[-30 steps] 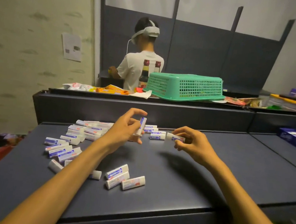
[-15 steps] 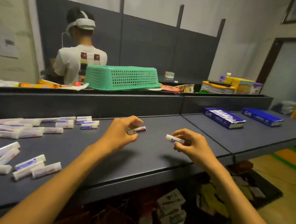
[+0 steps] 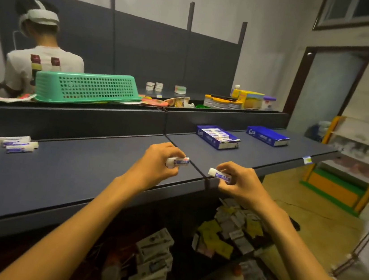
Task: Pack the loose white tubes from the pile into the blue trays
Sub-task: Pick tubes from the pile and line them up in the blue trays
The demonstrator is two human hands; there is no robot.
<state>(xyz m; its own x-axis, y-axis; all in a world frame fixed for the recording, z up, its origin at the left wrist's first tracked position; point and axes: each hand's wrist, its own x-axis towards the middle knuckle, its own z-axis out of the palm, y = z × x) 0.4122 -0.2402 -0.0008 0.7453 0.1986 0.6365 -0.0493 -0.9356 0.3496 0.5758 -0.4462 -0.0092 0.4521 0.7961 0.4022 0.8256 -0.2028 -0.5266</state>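
Note:
My left hand (image 3: 155,163) pinches a white tube with a blue label (image 3: 179,162) above the dark shelf top. My right hand (image 3: 241,185) holds a second white tube (image 3: 219,174) just over the shelf's front edge. The pile of loose white tubes (image 3: 2,143) lies far to the left on the shelf. An open blue tray (image 3: 217,136) with a row of tubes in it sits beyond my hands to the right. A second blue tray (image 3: 267,136) lies farther right.
A green plastic basket (image 3: 87,88) lies upside down on the raised ledge behind the shelf. A person in a white shirt (image 3: 41,60) stands with their back to me at the far left. Boxes and packets (image 3: 225,234) fill the lower shelf.
My view has swung to the right, so the pile has slid to the left edge and the blue trays have come closer to centre. Both hands still carry their tubes.

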